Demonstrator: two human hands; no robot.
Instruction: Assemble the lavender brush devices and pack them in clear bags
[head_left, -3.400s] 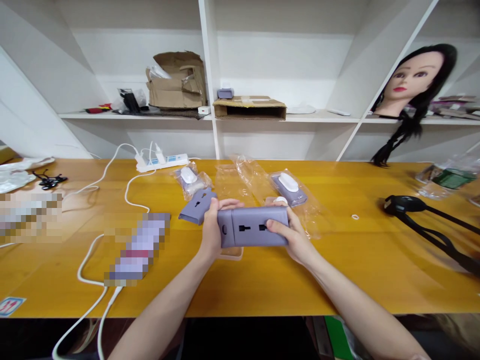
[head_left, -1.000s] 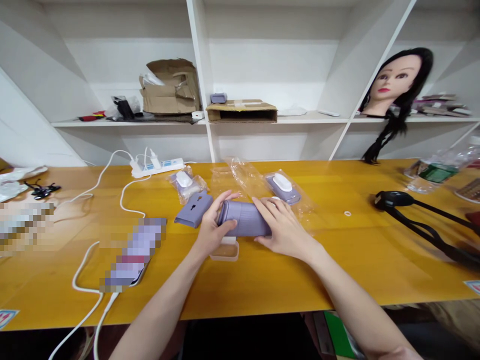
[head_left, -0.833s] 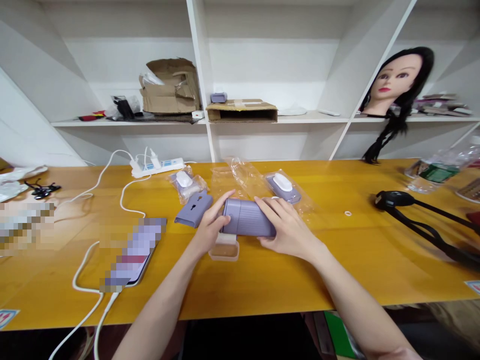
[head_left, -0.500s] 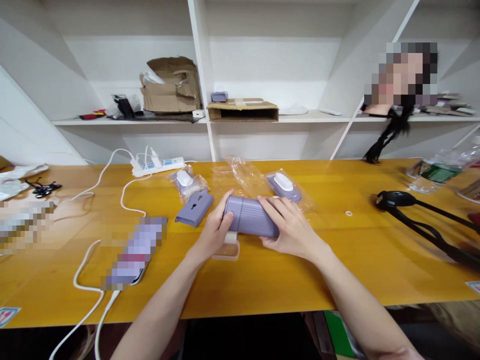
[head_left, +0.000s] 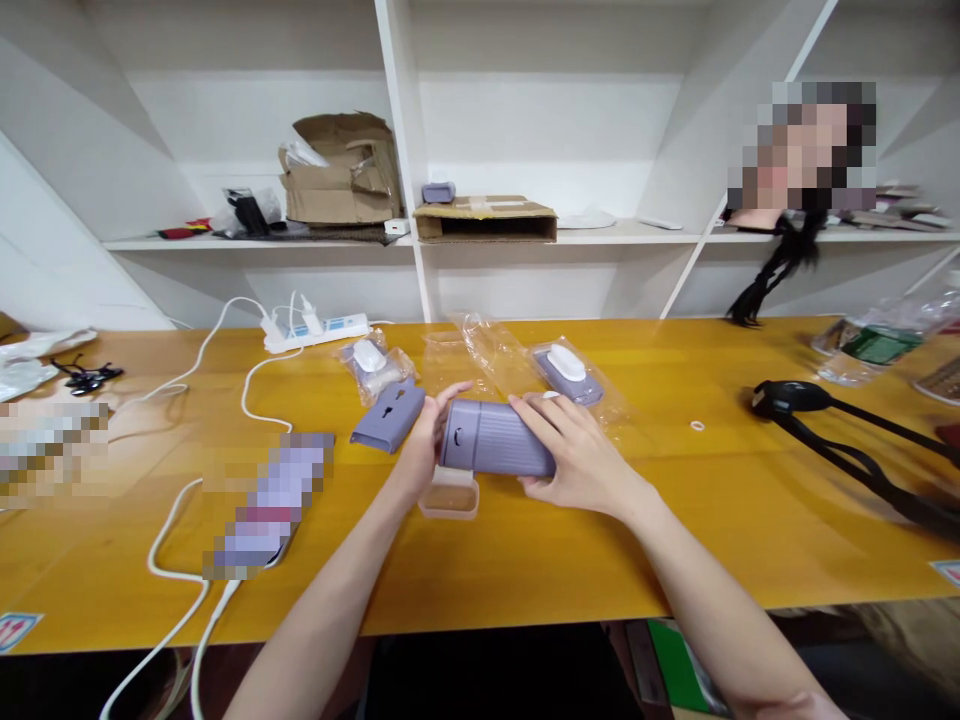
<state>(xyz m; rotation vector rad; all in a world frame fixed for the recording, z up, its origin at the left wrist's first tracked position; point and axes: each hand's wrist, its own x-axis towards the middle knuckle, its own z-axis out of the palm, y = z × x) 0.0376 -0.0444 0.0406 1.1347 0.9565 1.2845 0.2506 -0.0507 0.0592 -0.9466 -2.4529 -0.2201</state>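
A purple ribbed case point(head_left: 499, 438) with rounded sides lies sideways between my hands, just over the table. My right hand point(head_left: 574, 450) wraps around its right end, fingers over the top and thumb below. At the smooth left end, which shows a small dark oval opening, my left hand point(head_left: 427, 440) has its fingers apart, the thumb off the front face. Some left fingers are hidden behind the case. Under that end is a translucent rounded frame point(head_left: 448, 498); whether it joins the case I cannot tell. A purple holder with keyhole slots point(head_left: 390, 415) lies beside my left hand.
Purple pieces with white ovals in clear bags lie behind, one left point(head_left: 369, 357) and one right point(head_left: 568, 364). A phone point(head_left: 274, 500) with a white cable is at left, below a power strip point(head_left: 319, 333). A black strap point(head_left: 847, 450) and a bottle point(head_left: 885, 340) are at right.
My left thumb has come off the case's front, uncovering the dark oval opening, and my left hand has shifted slightly left. The case has turned a little; my right hand keeps its hold.
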